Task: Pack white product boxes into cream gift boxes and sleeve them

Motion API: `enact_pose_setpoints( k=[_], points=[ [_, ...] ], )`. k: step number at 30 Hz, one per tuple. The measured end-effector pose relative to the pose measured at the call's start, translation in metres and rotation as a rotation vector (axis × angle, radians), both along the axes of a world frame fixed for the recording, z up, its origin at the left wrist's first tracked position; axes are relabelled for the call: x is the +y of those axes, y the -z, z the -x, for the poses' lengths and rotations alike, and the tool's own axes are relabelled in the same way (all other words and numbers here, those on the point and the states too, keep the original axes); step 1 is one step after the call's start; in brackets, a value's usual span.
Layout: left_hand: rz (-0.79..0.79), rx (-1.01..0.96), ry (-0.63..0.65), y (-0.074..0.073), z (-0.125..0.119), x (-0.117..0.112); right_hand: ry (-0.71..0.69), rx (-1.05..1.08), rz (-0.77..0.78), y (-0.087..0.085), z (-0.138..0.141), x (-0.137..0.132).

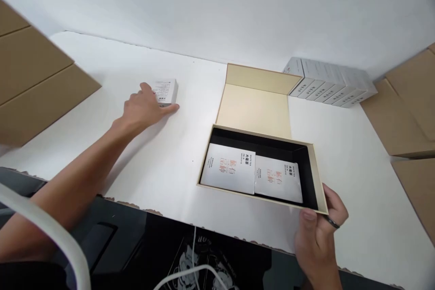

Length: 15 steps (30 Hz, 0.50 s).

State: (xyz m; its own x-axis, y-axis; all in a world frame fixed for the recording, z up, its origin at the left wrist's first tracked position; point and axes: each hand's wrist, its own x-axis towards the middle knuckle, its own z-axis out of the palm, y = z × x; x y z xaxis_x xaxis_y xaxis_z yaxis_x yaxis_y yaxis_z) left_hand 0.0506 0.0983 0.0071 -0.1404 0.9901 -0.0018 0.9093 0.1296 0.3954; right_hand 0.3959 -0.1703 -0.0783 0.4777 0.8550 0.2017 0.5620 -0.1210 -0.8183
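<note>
An open cream gift box (pixel 319 179) with a black inside stands tilted at the table's near edge, its hinged lid (pixel 254 106) folded out behind it. Two white tea boxes lie flat inside: a left one (pixel 231 167) and a right one (pixel 278 179), each with orange and black print. My right hand (pixel 319 231), a dark ring on one finger, grips the gift box's near right corner. Further left, my left hand (pixel 142 106) is closed about a small white tea box (pixel 166 90) on the table, thumb along its near side; its other fingers are partly hidden.
A row of several white tea boxes (pixel 331 84) stands against the wall at back right. Cardboard cartons flank the table, one at left (pixel 41 81) and others at right (pixel 404 108). A white curved tube (pixel 50 222) crosses the lower left. The table's near edge (pixel 152 212) is chipped.
</note>
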Motion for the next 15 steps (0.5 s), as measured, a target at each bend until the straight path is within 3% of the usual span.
enact_pose_setpoints(
  k=[3,7,9,11,13,15],
  points=[
    [-0.029,-0.090,-0.036,0.005,0.017,0.002,0.006,0.019,0.022,0.000,0.001,-0.001],
    [-0.127,-0.290,0.014,-0.006,0.018,-0.011,-0.002,0.008,0.045,0.000,0.001,-0.002],
    [-0.320,-0.356,0.156,-0.012,0.014,-0.019,-0.007,-0.014,0.042,0.001,0.000,-0.003],
    [-0.411,-0.363,0.369,-0.013,0.006,-0.025,-0.008,-0.016,0.032,0.001,-0.001,-0.003],
    [-0.359,-0.373,0.532,-0.009,-0.004,-0.031,-0.003,-0.005,0.032,0.000,0.000,-0.003],
    [-0.266,-0.401,0.578,-0.001,-0.016,-0.036,0.006,0.003,0.049,-0.003,0.002,-0.002]
  ],
)
